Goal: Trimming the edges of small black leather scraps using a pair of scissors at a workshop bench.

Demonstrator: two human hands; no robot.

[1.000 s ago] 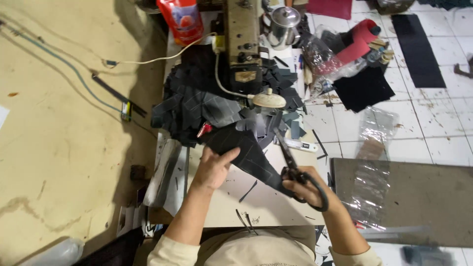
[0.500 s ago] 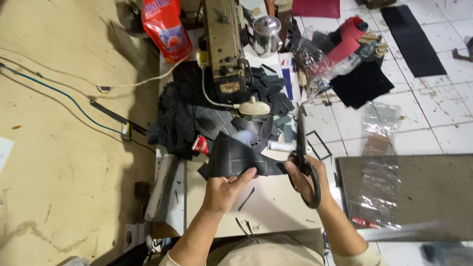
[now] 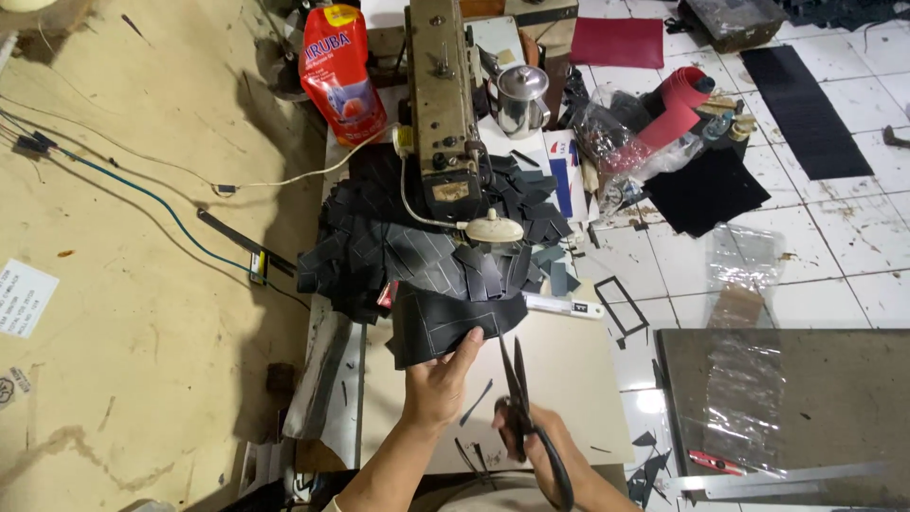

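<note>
My left hand (image 3: 442, 385) pinches the near edge of a black leather piece (image 3: 443, 319) with pale stitch lines, holding it flat over the table's near part. My right hand (image 3: 538, 448) grips large black scissors (image 3: 518, 389), blades pointing away from me and nearly together, just right of the left hand's fingers. The blade tips lie close to the piece's right corner. Small black offcuts (image 3: 474, 406) lie on the white table top (image 3: 569, 379) between my hands.
A sewing machine (image 3: 442, 104) stands at the back with a heap of dark cut pieces (image 3: 379, 251) around it. A red pouch (image 3: 339, 71), a metal jug (image 3: 519, 100), a ruler (image 3: 559, 304) and a grey board (image 3: 834, 398) with plastic lie around.
The leather piece has come nearer to me and lies flatter. The scissors have swung from beside the piece to upright next to my left hand. The view has shifted down the table.
</note>
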